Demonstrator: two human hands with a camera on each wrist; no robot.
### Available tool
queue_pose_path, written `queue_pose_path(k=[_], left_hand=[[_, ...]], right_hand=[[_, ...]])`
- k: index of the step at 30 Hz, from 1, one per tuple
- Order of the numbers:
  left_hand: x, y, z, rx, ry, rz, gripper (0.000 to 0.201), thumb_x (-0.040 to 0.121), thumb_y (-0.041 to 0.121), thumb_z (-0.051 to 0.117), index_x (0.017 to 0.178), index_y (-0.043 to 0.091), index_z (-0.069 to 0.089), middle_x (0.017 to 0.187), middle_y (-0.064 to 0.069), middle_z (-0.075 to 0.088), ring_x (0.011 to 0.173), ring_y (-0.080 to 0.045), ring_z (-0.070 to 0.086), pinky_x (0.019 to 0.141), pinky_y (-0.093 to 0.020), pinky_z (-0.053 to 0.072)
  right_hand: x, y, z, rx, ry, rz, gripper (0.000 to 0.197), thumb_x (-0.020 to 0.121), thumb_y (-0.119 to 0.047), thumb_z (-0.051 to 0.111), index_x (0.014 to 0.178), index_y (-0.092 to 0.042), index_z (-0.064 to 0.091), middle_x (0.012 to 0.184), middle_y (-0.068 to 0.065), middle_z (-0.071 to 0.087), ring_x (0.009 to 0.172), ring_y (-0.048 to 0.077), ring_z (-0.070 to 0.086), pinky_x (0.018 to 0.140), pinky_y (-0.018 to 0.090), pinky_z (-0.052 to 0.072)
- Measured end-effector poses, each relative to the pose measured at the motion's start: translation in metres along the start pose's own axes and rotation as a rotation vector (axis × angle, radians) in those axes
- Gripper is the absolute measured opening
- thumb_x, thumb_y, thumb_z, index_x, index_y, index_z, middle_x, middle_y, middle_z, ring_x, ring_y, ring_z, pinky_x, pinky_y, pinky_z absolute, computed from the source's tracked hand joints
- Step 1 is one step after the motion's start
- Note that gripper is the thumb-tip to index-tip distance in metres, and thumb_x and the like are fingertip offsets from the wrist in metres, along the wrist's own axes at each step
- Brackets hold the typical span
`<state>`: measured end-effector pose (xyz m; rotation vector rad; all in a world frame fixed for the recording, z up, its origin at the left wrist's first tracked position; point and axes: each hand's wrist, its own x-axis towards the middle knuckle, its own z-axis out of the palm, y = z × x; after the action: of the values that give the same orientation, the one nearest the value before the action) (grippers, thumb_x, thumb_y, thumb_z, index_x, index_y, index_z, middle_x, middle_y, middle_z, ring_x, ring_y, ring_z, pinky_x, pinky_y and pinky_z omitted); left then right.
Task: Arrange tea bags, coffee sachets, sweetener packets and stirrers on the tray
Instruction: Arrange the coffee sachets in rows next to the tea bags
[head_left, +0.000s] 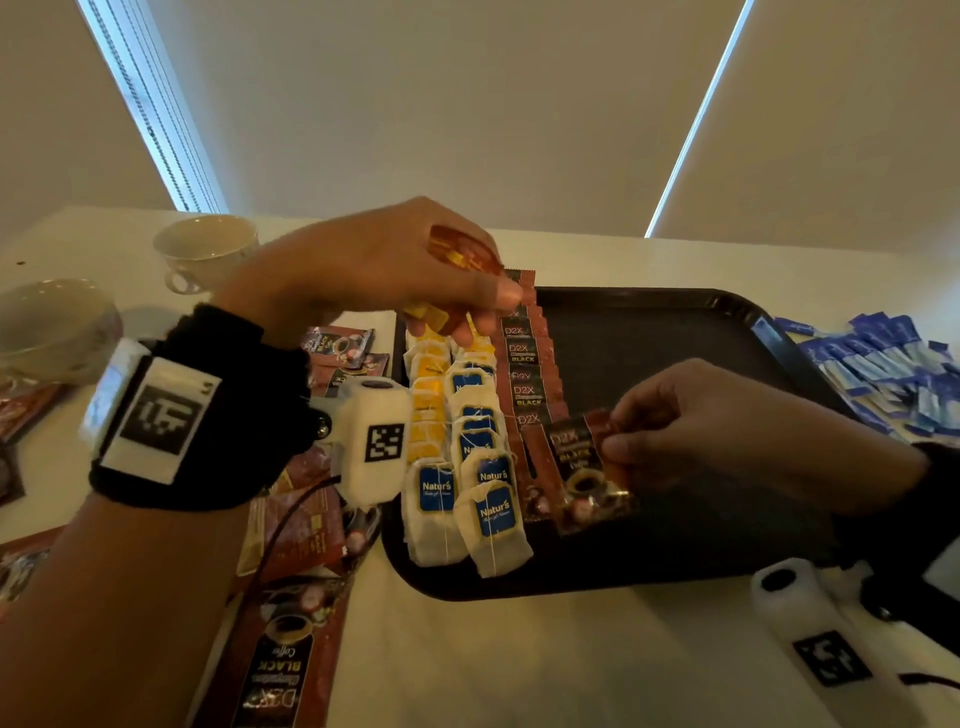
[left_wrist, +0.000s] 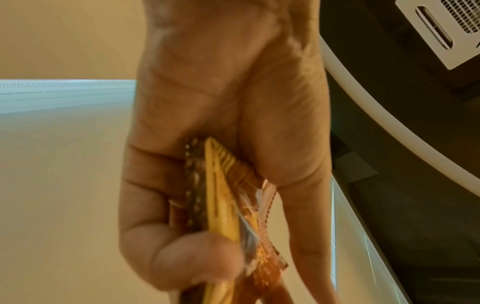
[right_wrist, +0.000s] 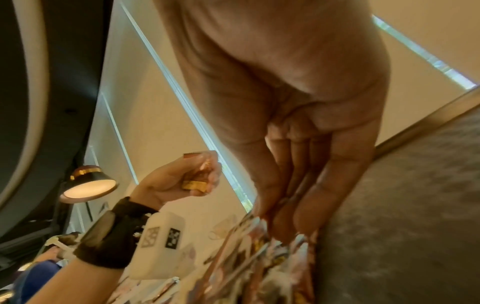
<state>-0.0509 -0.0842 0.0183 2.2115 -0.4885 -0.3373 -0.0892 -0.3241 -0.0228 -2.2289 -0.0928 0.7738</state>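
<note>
Right now a glossy red-and-black foil coffee sachet (head_left: 584, 470) hangs at the near end of the sachet row on the black plastic tray (head_left: 675, 322), pinched at its upper edge by the right hand (head_left: 727, 431). Light, thin and probably slippery, it is best held by a crimped edge. The left hand (head_left: 395, 270) clutches a bundle of spare sachets (head_left: 462, 249) above the white paper tea bags (head_left: 462, 467), over the pale tabletop (head_left: 519, 665).

Tea bags (head_left: 457, 467) and coffee sachets (head_left: 527, 374) lie in rows on black tray (head_left: 675, 322).
</note>
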Motion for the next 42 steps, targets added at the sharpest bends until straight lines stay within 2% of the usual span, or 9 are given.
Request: queue_pose_path(k=[3,5,8,12,16,23,32,42], left_hand=[[-0.004,0.000,-0.005,-0.030,0.052,-0.025,0.028,0.086,0.033,0.061,0.098,0.009,0.066,0.084,0.000,0.073,0.070,-0.009,0.068,0.052,-0.012,0.049],[-0.005,-0.001,-0.006,-0.037,0.071,-0.037,0.027,0.085,0.032,0.062,0.098,0.009,0.067,0.084,-0.001,0.073,0.069,-0.008,0.068,0.049,-0.010,0.048],[-0.005,-0.001,-0.007,-0.035,0.070,-0.052,0.023,0.084,0.033,0.063,0.094,0.012,0.067,0.080,0.002,0.073,0.067,-0.006,0.068,0.048,-0.010,0.047],[-0.005,-0.001,-0.008,-0.030,0.071,-0.060,0.022,0.085,0.032,0.063,0.094,0.012,0.067,0.078,0.003,0.073,0.066,-0.006,0.068,0.048,-0.010,0.048],[-0.006,-0.002,-0.008,-0.038,0.080,-0.074,0.024,0.083,0.032,0.063,0.095,0.012,0.067,0.083,-0.001,0.074,0.072,-0.010,0.070,0.051,-0.012,0.049],[-0.005,-0.002,-0.009,-0.035,0.072,-0.086,0.021,0.083,0.032,0.064,0.093,0.014,0.067,0.082,0.000,0.074,0.071,-0.010,0.069,0.051,-0.013,0.048],[-0.005,-0.005,-0.010,-0.015,0.049,-0.069,0.020,0.082,0.035,0.064,0.089,0.016,0.067,0.075,0.003,0.072,0.068,-0.007,0.068,0.049,-0.012,0.048],[-0.004,-0.007,-0.012,-0.035,0.050,-0.075,0.021,0.088,0.029,0.061,0.098,0.012,0.067,0.075,0.002,0.072,0.068,-0.008,0.068,0.051,-0.013,0.050]], right_hand=[[0.006,0.006,-0.002,-0.079,-0.063,0.115,0.008,0.084,-0.016,0.062,0.091,-0.016,0.067,0.089,0.000,0.071,0.079,0.010,0.069,0.060,0.017,0.051],[0.010,0.008,0.001,-0.089,-0.086,0.146,0.007,0.084,-0.015,0.063,0.090,-0.014,0.067,0.089,0.001,0.071,0.079,0.009,0.069,0.061,0.018,0.052],[0.015,0.007,0.007,-0.080,-0.110,0.166,0.007,0.083,-0.012,0.065,0.089,-0.010,0.067,0.087,0.004,0.072,0.076,0.010,0.069,0.065,0.020,0.055],[0.018,0.002,0.013,-0.110,-0.138,0.191,0.004,0.082,-0.013,0.067,0.084,-0.009,0.067,0.074,0.000,0.071,0.067,0.006,0.068,0.060,0.017,0.053],[0.023,-0.004,0.014,-0.143,-0.164,0.213,0.005,0.082,-0.014,0.066,0.084,-0.009,0.067,0.074,0.001,0.071,0.070,0.008,0.067,0.063,0.019,0.055],[0.026,-0.007,0.013,-0.074,-0.158,0.218,0.005,0.084,-0.010,0.064,0.080,-0.007,0.066,0.068,0.000,0.071,0.065,0.008,0.068,0.058,0.018,0.054],[0.025,-0.007,0.009,-0.134,-0.176,0.240,0.016,0.079,-0.022,0.068,0.082,-0.007,0.064,0.065,0.001,0.071,0.065,0.009,0.069,0.057,0.019,0.055],[0.032,-0.011,0.013,-0.161,-0.152,0.251,0.013,0.082,-0.019,0.067,0.080,-0.007,0.062,0.057,-0.002,0.068,0.057,0.006,0.066,0.050,0.017,0.050]])
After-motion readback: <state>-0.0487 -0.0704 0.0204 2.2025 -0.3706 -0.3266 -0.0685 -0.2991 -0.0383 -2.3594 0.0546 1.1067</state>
